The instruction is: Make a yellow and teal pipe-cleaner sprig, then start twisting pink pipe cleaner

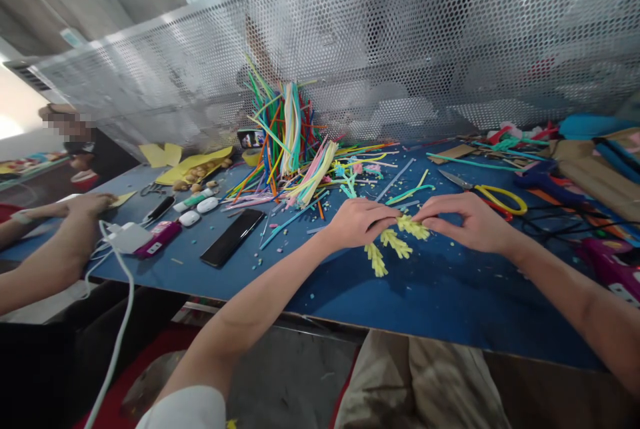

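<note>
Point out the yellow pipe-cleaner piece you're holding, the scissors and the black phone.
Yellow piece (397,242): head view, on the middle fuzzy sprig below the hands.
Scissors (501,199): head view, on the yellow handle loop.
Black phone (233,236): head view, on the middle of its dark screen.

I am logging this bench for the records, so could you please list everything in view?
yellow pipe-cleaner piece: one, yellow, held between both hands
pipe-cleaner bundle: many, mixed colours, standing mid-table
scissors: one pair, yellow handles, right of centre
black phone: one, flat, left of centre
white charger: one, table's left edge
table: one, blue
perforated screen: one, grey, behind table
co-worker's hand: far left
left hand: grip shut on the piece
right hand: grip shut on the piece
</note>
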`<state>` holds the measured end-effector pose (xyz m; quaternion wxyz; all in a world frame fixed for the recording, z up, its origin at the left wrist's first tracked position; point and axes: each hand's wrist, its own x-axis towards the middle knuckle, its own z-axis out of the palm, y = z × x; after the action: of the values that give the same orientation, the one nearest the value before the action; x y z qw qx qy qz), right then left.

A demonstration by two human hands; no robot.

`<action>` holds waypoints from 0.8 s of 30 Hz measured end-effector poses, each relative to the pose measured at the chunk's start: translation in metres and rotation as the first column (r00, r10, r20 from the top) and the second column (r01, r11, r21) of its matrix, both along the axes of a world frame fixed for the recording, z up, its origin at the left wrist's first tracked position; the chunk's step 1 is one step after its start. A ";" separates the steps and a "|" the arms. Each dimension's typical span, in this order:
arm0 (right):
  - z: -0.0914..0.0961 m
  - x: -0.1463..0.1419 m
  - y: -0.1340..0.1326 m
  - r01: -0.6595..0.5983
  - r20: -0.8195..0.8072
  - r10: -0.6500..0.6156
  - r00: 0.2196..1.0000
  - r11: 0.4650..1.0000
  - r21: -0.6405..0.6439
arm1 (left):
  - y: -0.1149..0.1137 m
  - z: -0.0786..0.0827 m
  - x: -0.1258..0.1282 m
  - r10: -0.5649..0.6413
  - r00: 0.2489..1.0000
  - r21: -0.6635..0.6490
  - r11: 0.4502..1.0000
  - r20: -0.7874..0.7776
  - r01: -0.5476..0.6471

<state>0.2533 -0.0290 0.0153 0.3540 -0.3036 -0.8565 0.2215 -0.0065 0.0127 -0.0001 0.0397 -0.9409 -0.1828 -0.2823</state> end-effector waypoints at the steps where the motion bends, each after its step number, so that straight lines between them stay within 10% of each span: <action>1: 0.000 0.000 0.000 -0.012 0.008 0.012 1.000 1.000 -0.013 | 0.000 0.000 0.000 0.001 1.000 -0.006 1.000 -0.003 -0.001; 24: -0.004 0.003 0.006 0.080 0.058 -0.077 0.995 0.996 -0.046 | 0.003 0.003 -0.002 -0.010 0.998 0.011 1.000 -0.054 0.011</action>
<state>0.2566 -0.0229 0.0114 0.3308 -0.3515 -0.8479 0.2193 -0.0083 0.0154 0.0029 0.0485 -0.9489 -0.1750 -0.2581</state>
